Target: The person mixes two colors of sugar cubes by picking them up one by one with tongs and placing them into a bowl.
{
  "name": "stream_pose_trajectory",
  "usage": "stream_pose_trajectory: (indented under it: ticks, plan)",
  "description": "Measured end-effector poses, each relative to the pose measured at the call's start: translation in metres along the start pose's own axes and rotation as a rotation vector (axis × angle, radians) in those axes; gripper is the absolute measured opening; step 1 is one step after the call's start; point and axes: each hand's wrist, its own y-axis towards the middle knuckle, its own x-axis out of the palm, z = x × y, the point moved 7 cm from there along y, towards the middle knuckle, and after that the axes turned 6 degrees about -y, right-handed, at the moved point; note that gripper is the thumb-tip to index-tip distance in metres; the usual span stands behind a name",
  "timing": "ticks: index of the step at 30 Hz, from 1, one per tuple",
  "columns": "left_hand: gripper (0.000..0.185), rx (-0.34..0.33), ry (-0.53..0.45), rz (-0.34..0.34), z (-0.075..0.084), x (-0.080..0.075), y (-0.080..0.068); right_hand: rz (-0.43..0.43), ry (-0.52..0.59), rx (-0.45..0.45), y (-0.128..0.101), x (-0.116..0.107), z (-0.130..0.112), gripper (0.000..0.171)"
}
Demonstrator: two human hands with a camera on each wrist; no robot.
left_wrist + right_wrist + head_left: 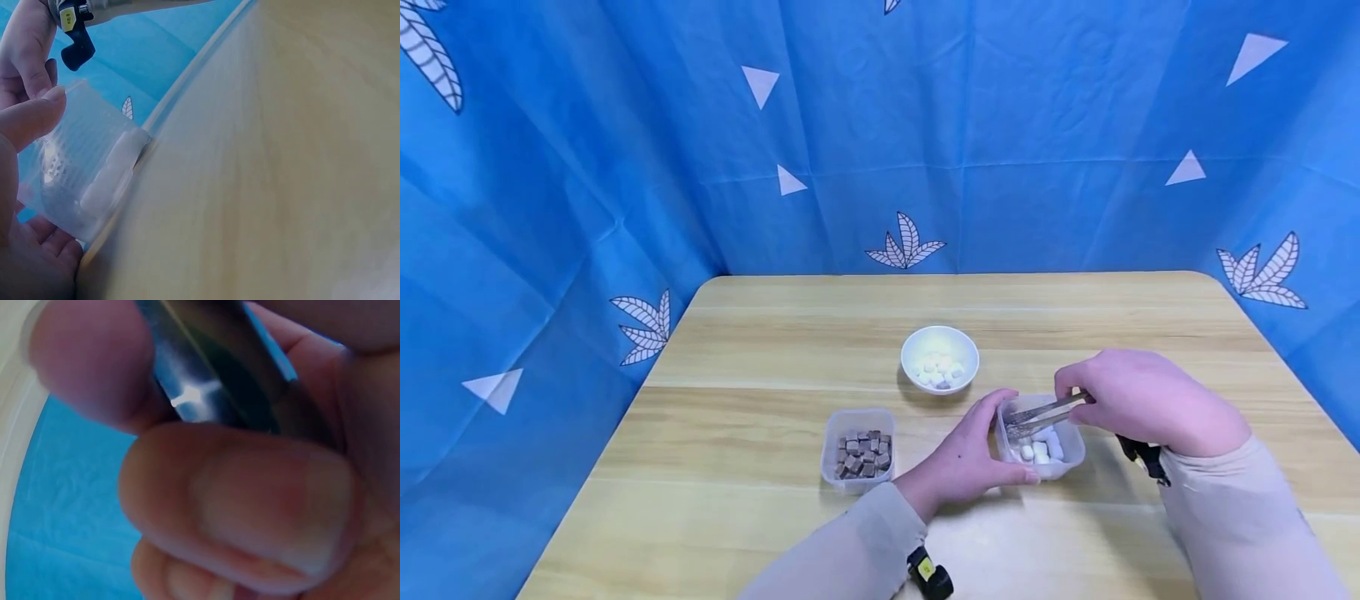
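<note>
A clear plastic tub (1063,471) holds white marshmallow-like pieces (1041,452). My left hand (964,458) grips the tub's left side, thumb and fingers spread around it. In the left wrist view the tub (94,119) stands between that hand's thumb and fingers. Metal tongs (1021,428) are held in my right hand (1138,400), above the tub's right side. Their tips reach down into the tub among the white pieces; whether they grasp one cannot be told. The right wrist view shows fingers curled around the shiny tongs (197,375).
Behind the tub stands a white bowl (938,337) with several small white pieces in it. To the left, another clear tub (857,416) contains brown cubes (862,455). Everything stands on a wooden table (760,467), with a blue patterned curtain (865,108) behind it.
</note>
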Motion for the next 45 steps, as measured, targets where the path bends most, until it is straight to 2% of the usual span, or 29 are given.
stream_pose_trajectory:
  ticks: [5,10,14,17,19,23,27,36,45]
  plan:
    - [0.105,-0.012,-0.009,0.003,-0.001,0.001,-0.002,-0.008,0.044,0.007,-0.011,-0.009,0.006,0.019]
    - [0.104,-0.016,0.004,0.005,0.002,0.0,0.001,0.024,0.076,0.032,-0.032,-0.024,0.021,0.019]
    - [0.104,-0.04,0.0,0.004,0.001,0.0,0.001,0.159,0.063,0.01,-0.034,-0.037,0.024,0.018]
    - [0.103,-0.037,-0.001,0.001,0.001,-0.001,0.0,0.321,0.007,-0.031,-0.024,-0.043,0.019,0.019]
    - [0.101,-0.022,0.003,-0.006,0.001,-0.001,0.001,0.4,-0.012,-0.051,-0.016,-0.043,0.014,0.021]
    - [0.101,-0.007,0.019,-0.014,0.0,-0.001,0.001,0.478,-0.011,-0.084,-0.003,-0.038,0.004,0.023]
    - [0.101,-0.002,0.021,-0.014,0.0,-0.002,0.0,0.486,0.001,-0.076,0.006,-0.033,-0.005,0.021]
    - [0.101,0.001,0.016,-0.018,0.002,-0.003,0.0,0.413,-0.013,-0.014,0.017,-0.024,-0.012,0.022]
    - [0.102,0.004,0.021,-0.013,0.001,-0.002,-0.001,0.384,0.006,-0.015,0.018,-0.021,-0.013,0.024]
